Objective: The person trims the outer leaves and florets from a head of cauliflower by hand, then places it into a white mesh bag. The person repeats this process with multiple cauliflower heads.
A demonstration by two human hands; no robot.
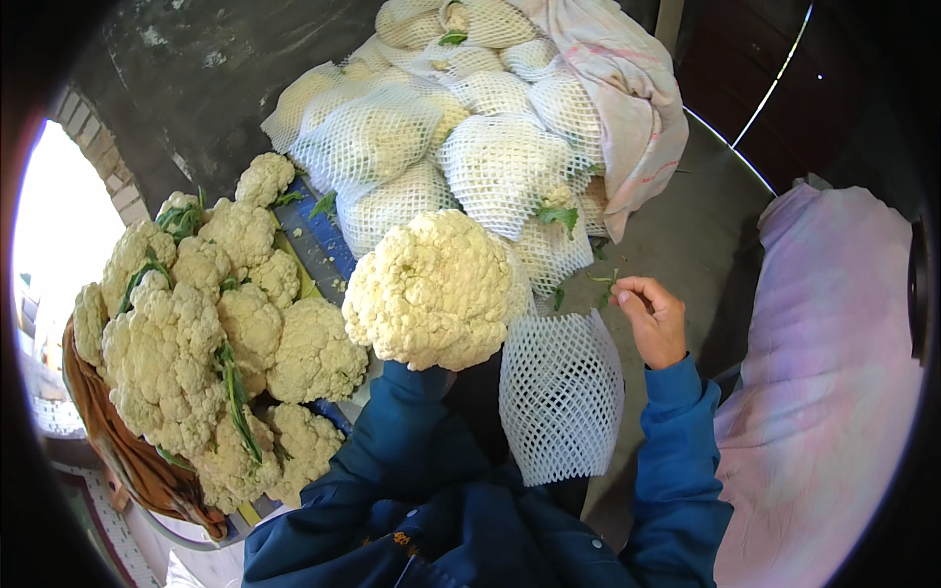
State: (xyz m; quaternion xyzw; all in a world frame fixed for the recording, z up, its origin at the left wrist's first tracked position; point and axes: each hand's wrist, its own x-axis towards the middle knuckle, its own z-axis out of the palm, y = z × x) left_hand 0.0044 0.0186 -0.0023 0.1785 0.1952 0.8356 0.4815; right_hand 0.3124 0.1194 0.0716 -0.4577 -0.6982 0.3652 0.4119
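A large cauliflower head (430,290) sits at the centre on my left hand (447,378), which is almost wholly hidden beneath it. My right hand (650,320) pinches a small green leaf scrap (609,288) between thumb and fingers. Between my forearms, an empty white foam net sleeve (562,400) rests against my dark clothing. Beyond the held head lie several cauliflowers in white foam nets (507,169), heaped together. Bare cauliflowers (165,360), some with green leaves, are piled to the left.
A pale cloth (632,95) drapes over the netted heap's right side. Brown fabric (132,448) edges the bare pile. At the right stands a large form under a pinkish cloth (823,382). A dark wall (242,66) rises behind, with grey floor (669,213) between.
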